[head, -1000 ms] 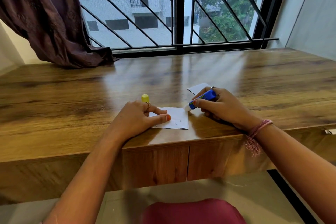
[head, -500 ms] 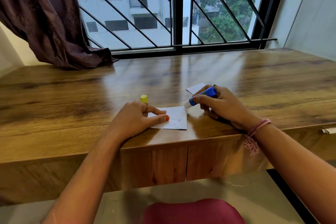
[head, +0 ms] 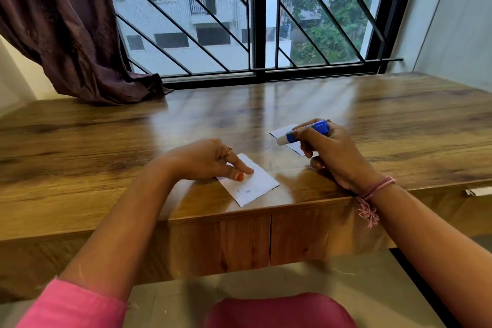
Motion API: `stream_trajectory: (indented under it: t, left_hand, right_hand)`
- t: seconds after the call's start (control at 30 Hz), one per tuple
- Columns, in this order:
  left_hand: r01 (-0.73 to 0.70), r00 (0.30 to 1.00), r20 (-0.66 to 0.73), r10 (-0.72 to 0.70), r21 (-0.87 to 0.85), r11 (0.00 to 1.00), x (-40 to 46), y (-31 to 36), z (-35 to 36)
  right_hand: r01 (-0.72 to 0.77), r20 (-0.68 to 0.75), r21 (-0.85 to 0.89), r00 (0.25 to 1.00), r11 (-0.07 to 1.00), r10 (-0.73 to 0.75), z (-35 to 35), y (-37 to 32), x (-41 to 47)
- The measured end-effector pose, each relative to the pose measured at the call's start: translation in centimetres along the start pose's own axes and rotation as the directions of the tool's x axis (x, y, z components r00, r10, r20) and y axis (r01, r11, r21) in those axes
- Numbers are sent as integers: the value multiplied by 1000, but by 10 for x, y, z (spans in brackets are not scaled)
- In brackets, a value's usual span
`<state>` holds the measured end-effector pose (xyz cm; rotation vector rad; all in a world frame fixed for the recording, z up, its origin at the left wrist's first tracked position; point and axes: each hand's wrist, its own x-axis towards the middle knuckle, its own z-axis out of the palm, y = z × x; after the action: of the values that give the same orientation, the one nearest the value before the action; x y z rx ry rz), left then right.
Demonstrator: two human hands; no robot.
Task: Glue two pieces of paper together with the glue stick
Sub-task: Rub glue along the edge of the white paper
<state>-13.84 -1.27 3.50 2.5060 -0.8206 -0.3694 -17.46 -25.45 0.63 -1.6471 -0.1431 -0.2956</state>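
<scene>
A small white paper (head: 255, 185) lies askew near the desk's front edge, with faint marks on it. My left hand (head: 207, 161) pins its far-left corner under the index fingertip and thumb. My right hand (head: 332, 153) grips a blue glue stick (head: 308, 132) and holds it nearly level, with its white tip pointing left. The tip is above a second white paper (head: 283, 132), which lies flat farther back and is partly covered by that hand. The two papers are apart. The yellow cap is hidden.
The wooden desk (head: 106, 146) runs back to a barred window (head: 258, 21). A dark curtain (head: 69, 34) drapes onto the desk's back left. A grey wall (head: 458, 34) closes the right side. A metal drawer handle (head: 478, 191) sits below the right front edge.
The near paper has turned askew under my left hand. My right hand has carried the glue stick off it, back and right over the second paper. The yellow cap has gone out of sight.
</scene>
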Motion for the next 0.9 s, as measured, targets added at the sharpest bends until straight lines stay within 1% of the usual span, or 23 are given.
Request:
stream_trajectory:
  t: [0.07,0.1,0.13,0.2,0.3,0.37,0.43,0.57,0.67,0.77,0.9]
  left_hand:
    - [-20,999,46,19,19,1000,0,3,-4]
    - [-33,998,45,32,22,999,-1,3,-5]
    - [-41,999,15,41,7,999,-2,2,-6]
    - [-43,992,-120,42,-9,999,-4,-3,-6]
    - [-9,938,-345,5,-9,1000,-11,-5,10]
    - [24,901,-432,-22,0,1000,-16,-2,23]
    - [54,888,-460,-25,51,997,-18,-1,32]
    - [93,897,-439,-46,86,992,-16,1,33]
    - [78,934,-355,-47,75,994,-14,5,26]
    - [70,963,-265,-58,38,997,-9,6,18]
    - [58,987,-151,-61,-27,998,-2,2,12]
  right_hand:
    - [-10,10,-7,1000,1000,10,0,0,0]
    - [-15,17,-10,1000,1000,15,0,0,0]
    - [-18,26,-10,999,1000,19,0,0,0]
    - [-28,44,0,999,1000,28,1,-1,-1]
    - [-37,77,-5,996,999,38,1,-3,-2]
    - [-33,100,-18,994,999,34,2,-3,-3]
    - [-21,113,-36,993,999,25,2,-3,-3]
    - [-18,134,-52,991,998,25,1,-4,-4]
    - [-10,177,-63,984,998,21,1,-5,-5]
    - [13,259,-97,966,995,13,2,-6,-7]
    - [53,322,-141,947,989,-5,3,-6,-9]
